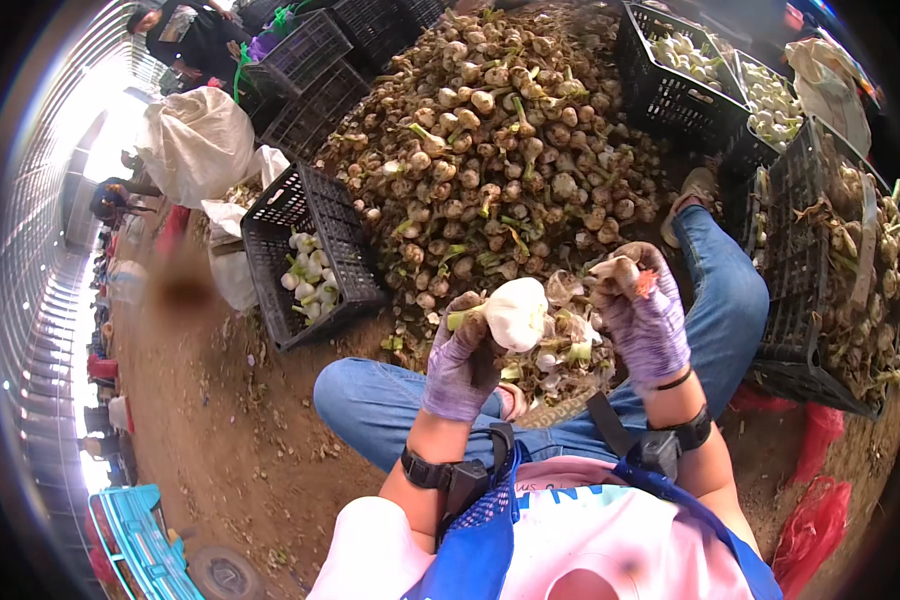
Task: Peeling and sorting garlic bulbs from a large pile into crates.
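1. Left hand, gloved, grips a white garlic bulb above the lap.
2. Right hand pinches a peel scrap.
3. Black crate left of the garlic pile; white sack behind.

Your gloves look like worn purple knit cloth; the garlic bulb has smooth, papery white skin. Crates are matt black plastic lattice; the ground is rough dirt.
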